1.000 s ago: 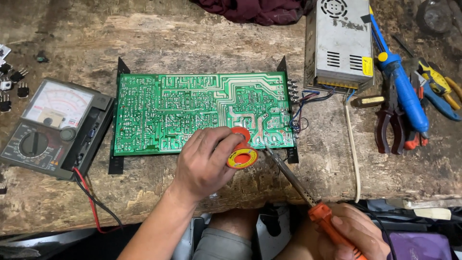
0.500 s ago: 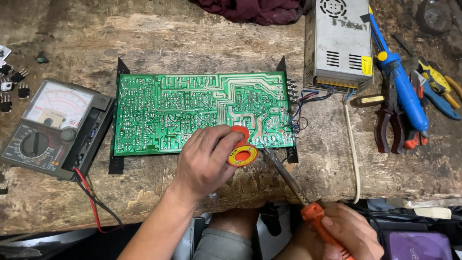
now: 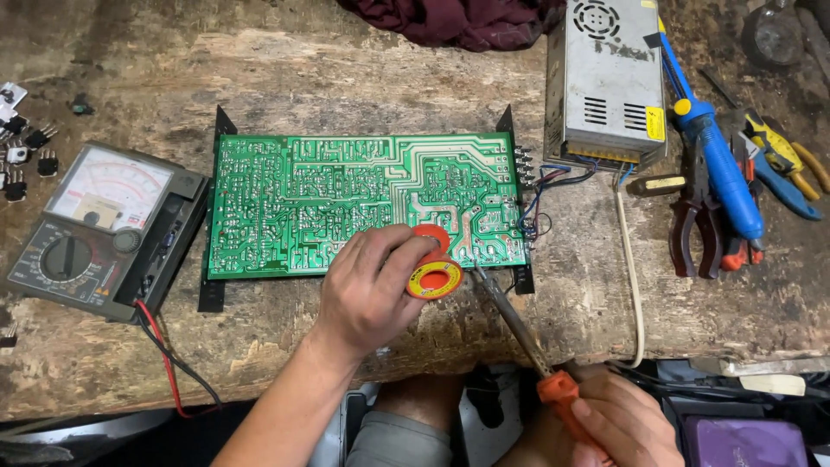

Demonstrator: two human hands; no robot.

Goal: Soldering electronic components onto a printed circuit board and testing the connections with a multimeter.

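Observation:
A green circuit board [image 3: 346,195] lies solder side up on a worn wooden bench [image 3: 259,78]. My left hand [image 3: 367,290] grips a small orange spool of solder [image 3: 434,270] at the board's lower right edge. My right hand [image 3: 618,419] holds a soldering iron [image 3: 519,324] by its orange handle, near the bench's front edge. The iron's tip reaches the board's lower right corner, just right of the spool.
An analog multimeter [image 3: 91,220] with red and black leads sits left of the board. A metal power supply box [image 3: 605,82] stands at the back right, wired to the board. Pliers [image 3: 692,225], a blue screwdriver [image 3: 718,164] and other hand tools lie at the right. Small components [image 3: 26,147] lie far left.
My right hand and the soldering iron's handle have shifted slightly lower and left. My left hand and the spool have stayed in place.

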